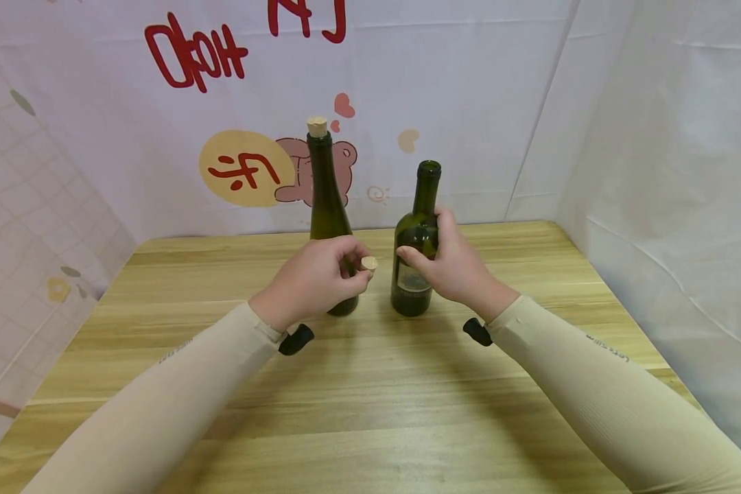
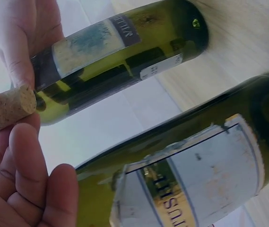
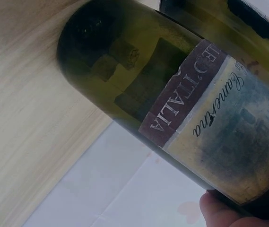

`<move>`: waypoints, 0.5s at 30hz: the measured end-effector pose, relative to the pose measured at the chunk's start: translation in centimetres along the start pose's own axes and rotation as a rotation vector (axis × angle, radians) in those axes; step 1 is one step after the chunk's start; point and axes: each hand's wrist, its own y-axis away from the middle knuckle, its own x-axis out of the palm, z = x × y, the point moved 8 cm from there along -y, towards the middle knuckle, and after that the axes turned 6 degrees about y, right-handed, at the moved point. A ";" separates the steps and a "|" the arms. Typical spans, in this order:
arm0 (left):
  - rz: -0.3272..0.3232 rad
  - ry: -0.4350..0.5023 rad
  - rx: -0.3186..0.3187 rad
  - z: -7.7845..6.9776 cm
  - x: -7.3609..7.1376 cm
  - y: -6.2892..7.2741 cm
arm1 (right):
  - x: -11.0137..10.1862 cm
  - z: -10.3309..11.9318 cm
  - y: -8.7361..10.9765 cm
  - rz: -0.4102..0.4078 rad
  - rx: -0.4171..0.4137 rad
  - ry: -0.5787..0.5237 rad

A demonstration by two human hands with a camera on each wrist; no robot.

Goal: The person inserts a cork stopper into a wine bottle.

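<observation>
My left hand (image 1: 321,274) pinches a loose cork (image 1: 369,263) between thumb and fingers. In the left wrist view, this cork (image 2: 12,109) lies roughly sideways between the fingertips. Behind that hand stands a tall green wine bottle (image 1: 324,178) with a cork stopper (image 1: 317,126) in its mouth. A torn pale label (image 2: 205,170) shows on the tall bottle. With its fingers round the upper body, my right hand (image 1: 460,264) grips a shorter green wine bottle (image 1: 415,230), upright on the table, its mouth uncorked. The right wrist view shows its label (image 3: 219,127) close up.
Both bottles stand side by side on a wooden table (image 1: 370,412), a narrow gap between them. A white printed cloth (image 1: 469,82) hangs behind the table's far edge. More cloth hangs along the left and right sides.
</observation>
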 end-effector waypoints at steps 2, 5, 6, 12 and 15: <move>-0.004 0.013 0.008 -0.2 -0.2 -0.1 | 0.0 0.0 0.0 0.001 0.002 -0.005; -0.007 0.023 0.010 -0.4 -0.4 -0.2 | 0.0 0.0 0.1 0.004 0.002 -0.010; -0.007 0.026 0.009 -0.4 -0.5 -0.2 | 0.0 0.0 0.1 0.005 0.001 -0.011; -0.008 0.017 0.019 -0.7 -0.6 -0.5 | 0.0 0.1 0.1 0.009 0.006 -0.026; -0.014 0.014 0.033 -0.9 -0.7 -0.7 | 0.0 0.1 0.1 0.009 0.008 -0.028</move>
